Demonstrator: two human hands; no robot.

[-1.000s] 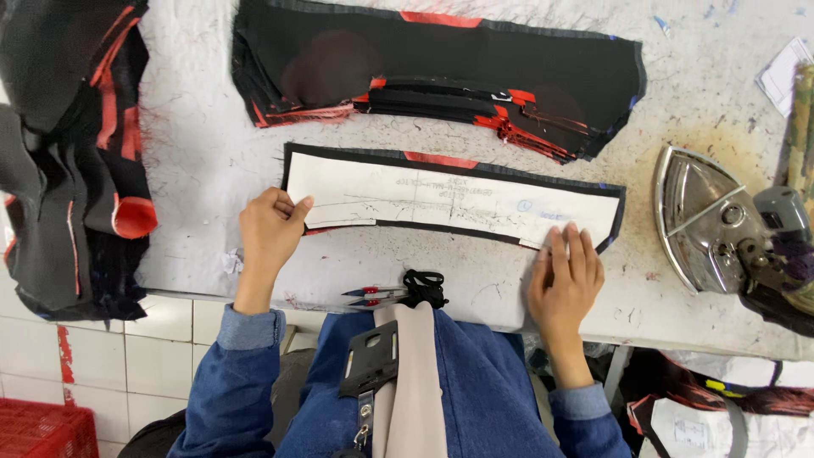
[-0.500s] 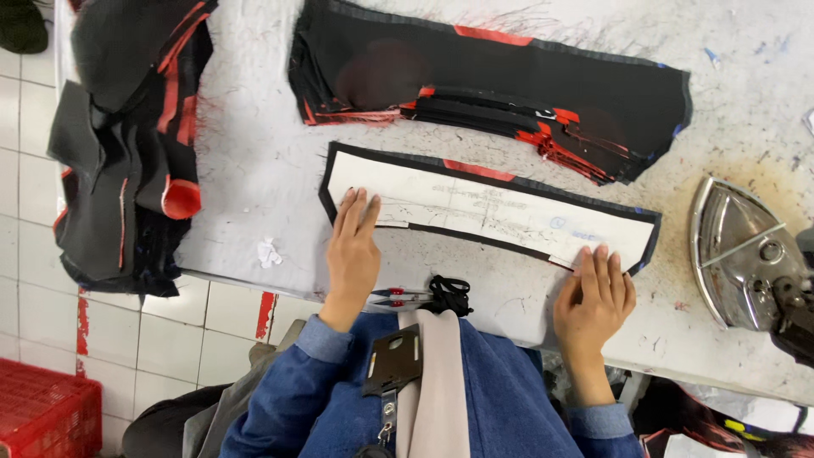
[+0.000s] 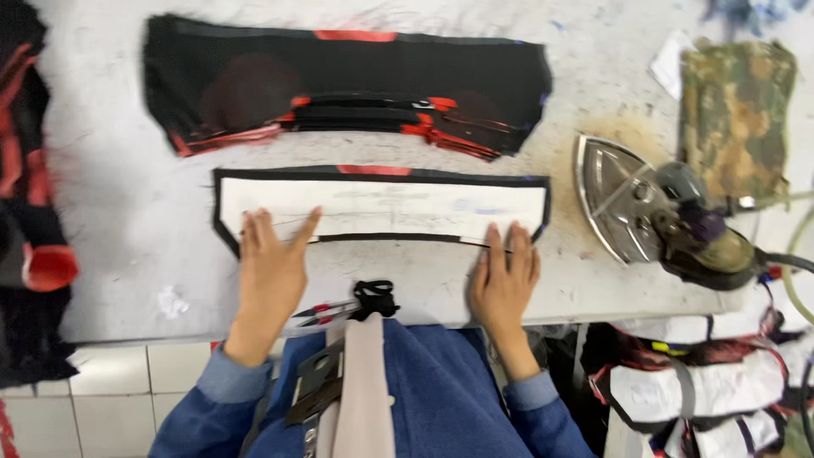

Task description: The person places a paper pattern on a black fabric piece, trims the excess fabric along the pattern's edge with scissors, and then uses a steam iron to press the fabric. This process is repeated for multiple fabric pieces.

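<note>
head view: iron [image 3: 644,212] rests right of panel [image 3: 381,208].

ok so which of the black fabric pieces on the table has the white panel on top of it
The near fabric piece, under both hands: a white panel covers it, leaving a black border. The far stack shows only black and red.

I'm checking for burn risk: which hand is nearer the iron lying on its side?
Right. The right hand lies flat on the table just left of the iron; the left hand rests at the far end of the white-faced fabric piece.
</note>
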